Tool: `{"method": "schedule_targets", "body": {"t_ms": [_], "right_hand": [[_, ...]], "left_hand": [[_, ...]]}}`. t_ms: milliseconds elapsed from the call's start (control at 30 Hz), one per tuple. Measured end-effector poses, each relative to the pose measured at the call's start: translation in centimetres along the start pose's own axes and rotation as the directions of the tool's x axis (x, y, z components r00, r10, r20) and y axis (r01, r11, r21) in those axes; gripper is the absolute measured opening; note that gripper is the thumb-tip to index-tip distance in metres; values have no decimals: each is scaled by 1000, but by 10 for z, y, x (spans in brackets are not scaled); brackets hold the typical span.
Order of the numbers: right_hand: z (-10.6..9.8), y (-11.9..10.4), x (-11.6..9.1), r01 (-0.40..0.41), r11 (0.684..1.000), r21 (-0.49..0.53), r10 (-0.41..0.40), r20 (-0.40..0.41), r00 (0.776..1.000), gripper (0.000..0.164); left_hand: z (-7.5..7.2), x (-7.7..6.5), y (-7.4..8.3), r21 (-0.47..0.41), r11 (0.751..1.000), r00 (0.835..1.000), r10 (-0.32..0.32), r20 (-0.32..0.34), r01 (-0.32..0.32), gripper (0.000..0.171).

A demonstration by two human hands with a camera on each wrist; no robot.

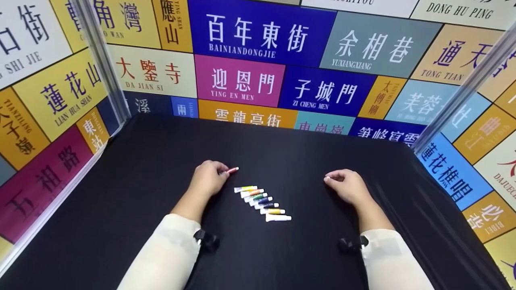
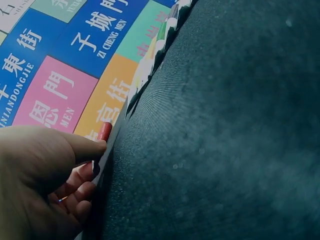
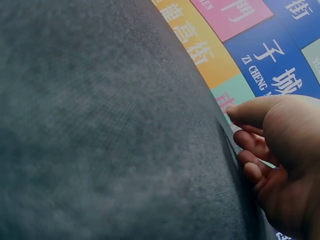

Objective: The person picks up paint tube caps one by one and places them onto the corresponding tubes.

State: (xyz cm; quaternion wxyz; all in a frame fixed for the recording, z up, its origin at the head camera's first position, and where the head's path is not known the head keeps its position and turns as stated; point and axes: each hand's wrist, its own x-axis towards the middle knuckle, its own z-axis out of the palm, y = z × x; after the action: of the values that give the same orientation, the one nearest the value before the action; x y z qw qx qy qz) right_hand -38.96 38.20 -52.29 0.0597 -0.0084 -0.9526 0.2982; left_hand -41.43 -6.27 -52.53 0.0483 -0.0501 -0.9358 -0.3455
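Observation:
My left hand (image 1: 209,177) pinches a small red paint tube (image 1: 231,170) between thumb and fingers, close to the black cloth. Its white cap points to the right in the head view. In the left wrist view the red tube (image 2: 105,131) sticks out past the thumb, and the hand covers part of it. To the right of that hand, several small paint tubes lie in a slanting row, among them a green tube (image 1: 255,197), a lower yellow tube (image 1: 272,211) and a white tube (image 1: 278,218). Loosely bent, my right hand (image 1: 347,185) rests at the cloth and holds nothing.
A black cloth (image 1: 298,161) covers the table. Panels with coloured street-name signs (image 1: 242,80) surround it at the back and both sides. Clear upright strips (image 1: 107,68) stand at the corners. A small black device (image 1: 207,240) is strapped at each wrist.

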Motion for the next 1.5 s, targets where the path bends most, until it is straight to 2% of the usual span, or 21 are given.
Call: {"method": "schedule_targets", "body": {"t_ms": [100,333,633,967,1300,1500], "right_hand": [[-4,-7,-1,-7,1000,12,7,-17,1000,30],[-14,-24,-1,9,999,33,-7,-82,997,29],[-27,-51,-9,61,993,103,-42,-178,983,26],[-44,-84,-25,114,981,160,-77,-223,972,28],[-56,-115,-43,201,958,204,-138,-289,947,24],[-63,-132,-56,259,940,221,-178,-331,927,18]], "left_hand": [[-1,0,4,-27,1000,1000,-6,-29,5,17],[-5,-2,16,-74,996,993,51,-111,-59,17],[-12,-5,31,-111,989,983,79,-167,-98,20],[-21,-12,51,-167,974,969,114,-219,-152,21],[-33,-24,78,-174,947,935,215,-283,-271,23],[-39,-37,95,-167,921,903,286,-319,-351,24]]}}
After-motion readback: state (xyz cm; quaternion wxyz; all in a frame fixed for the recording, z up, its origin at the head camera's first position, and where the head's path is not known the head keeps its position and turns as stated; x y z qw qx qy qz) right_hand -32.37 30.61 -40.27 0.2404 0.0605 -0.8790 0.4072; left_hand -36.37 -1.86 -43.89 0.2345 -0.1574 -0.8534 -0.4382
